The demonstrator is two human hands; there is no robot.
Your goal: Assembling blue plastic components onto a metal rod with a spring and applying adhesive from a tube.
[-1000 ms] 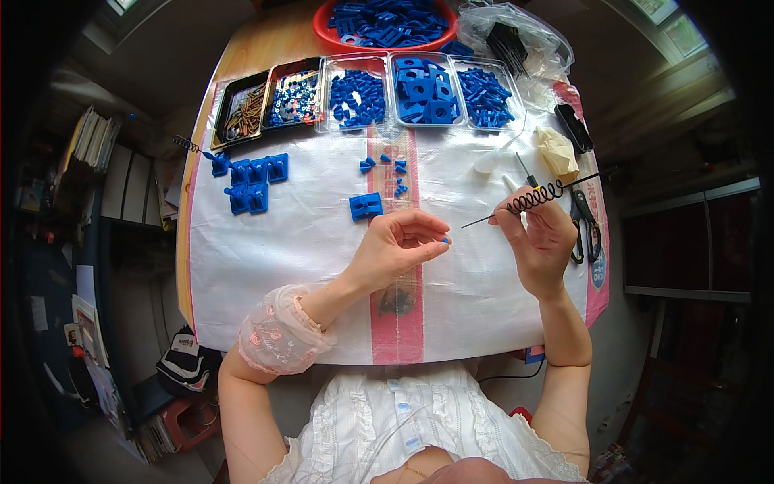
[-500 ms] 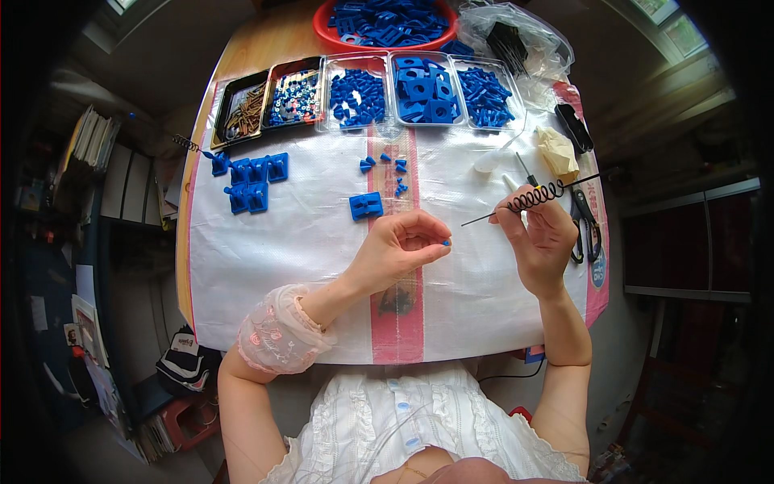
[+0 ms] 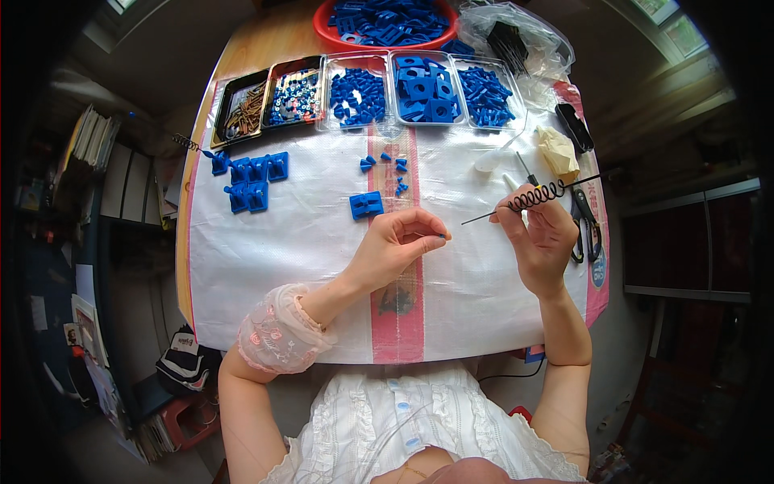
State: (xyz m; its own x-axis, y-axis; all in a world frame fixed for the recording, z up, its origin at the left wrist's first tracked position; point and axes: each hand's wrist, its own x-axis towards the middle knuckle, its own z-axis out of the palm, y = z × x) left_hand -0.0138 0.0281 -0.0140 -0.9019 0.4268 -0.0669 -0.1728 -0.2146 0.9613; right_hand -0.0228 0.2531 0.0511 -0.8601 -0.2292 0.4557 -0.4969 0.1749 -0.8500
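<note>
Over the middle of the table, my left hand is closed in a pinch on a tiny blue plastic piece, mostly hidden by the fingertips. To its right, my right hand grips a black coiled wire spring. One straight end of the spring points left toward my left hand, with a gap between them; the other end sticks out to the upper right. Just beyond my left hand lies a blue plastic base, with several small blue pieces scattered behind it.
At left sit several assembled blue parts, one bearing a spring. A row of trays holds screws, small fittings and blue parts. Behind stands a red basin. Scissors and a screwdriver lie at right.
The fingertips of my left hand have turned slightly, so less of the blue piece shows. My right hand and the spring have barely moved.
</note>
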